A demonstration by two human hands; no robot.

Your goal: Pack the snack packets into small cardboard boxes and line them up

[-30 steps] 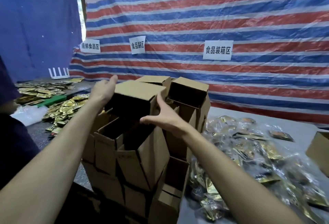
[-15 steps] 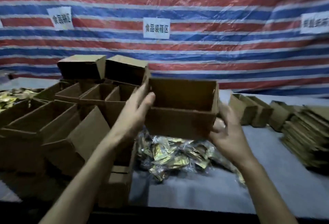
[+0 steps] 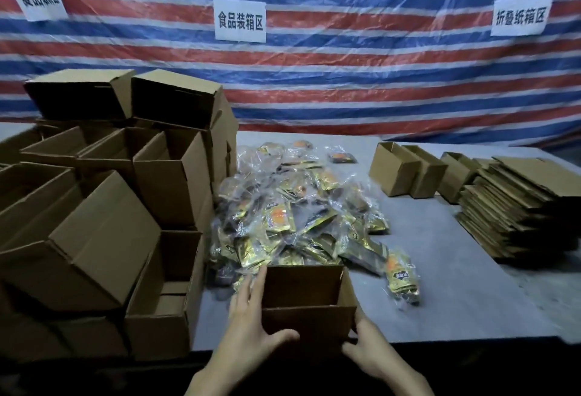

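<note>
While both hands [image 3: 251, 326] [image 3: 374, 354] hold it, the box [image 3: 308, 320] stands open.

Head-worn view looks forward and down — cardboard box [image 3: 308, 323] close below, striped tarp [image 3: 345, 81] straight ahead.
</note>
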